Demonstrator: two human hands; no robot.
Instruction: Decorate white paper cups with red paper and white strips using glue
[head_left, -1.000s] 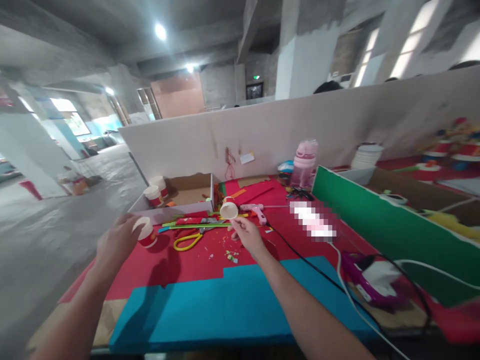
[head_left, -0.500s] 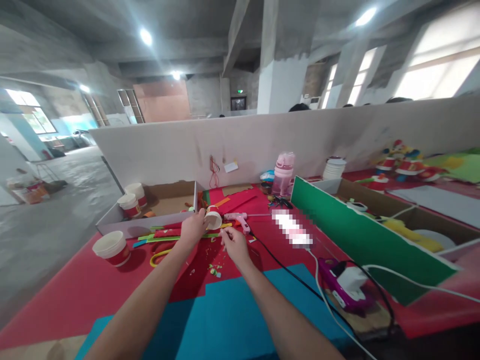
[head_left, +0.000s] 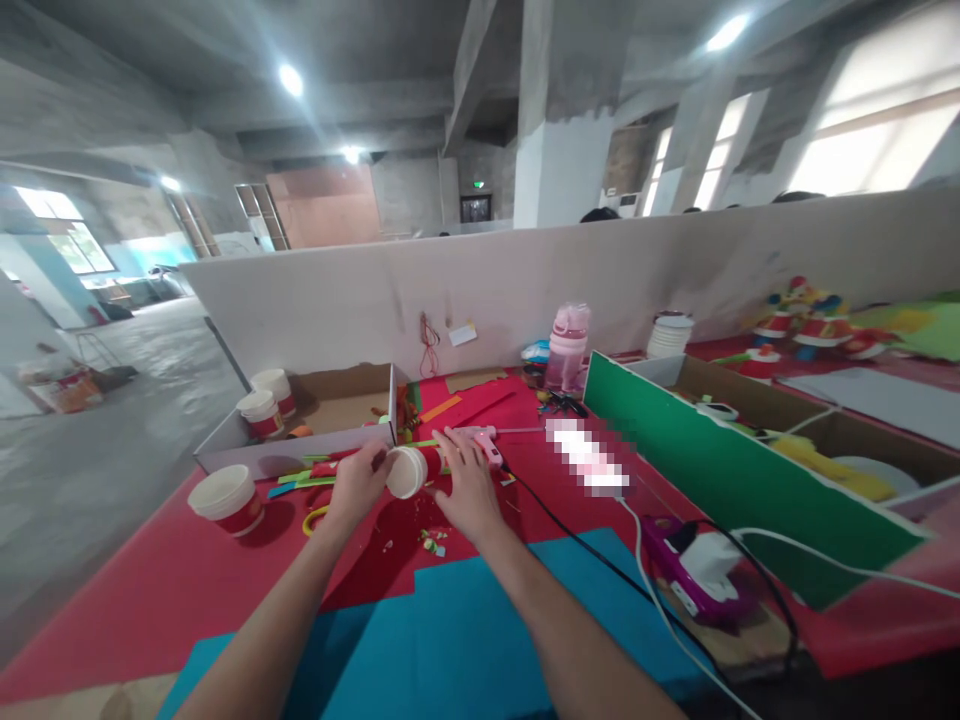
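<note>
A white paper cup (head_left: 406,474) with a red band lies tipped sideways between my hands, its mouth facing left and toward me. The fingers of my left hand (head_left: 360,487) pinch it at the rim. On its other side my right hand (head_left: 471,487) has its fingers stretched out beside the red band; whether they touch it I cannot tell. Just behind the right fingers lies a pink glue gun (head_left: 487,446), partly covered by them. Yellow-handled scissors (head_left: 313,520) show near my left wrist, mostly hidden by the arm. Small scraps (head_left: 431,543) lie in front of the cup.
More paper cups (head_left: 226,500) stand at the left, some in an open box (head_left: 255,455). Blue sheets (head_left: 480,620) lie at the front edge. A green-sided box (head_left: 675,470), a pink bottle (head_left: 568,350) and a purple power strip (head_left: 697,580) with cables occupy the right.
The cup has moved left and nearer to me with my left hand, and its mouth has turned more to the left. My right hand has gone from curled to spread fingers.
</note>
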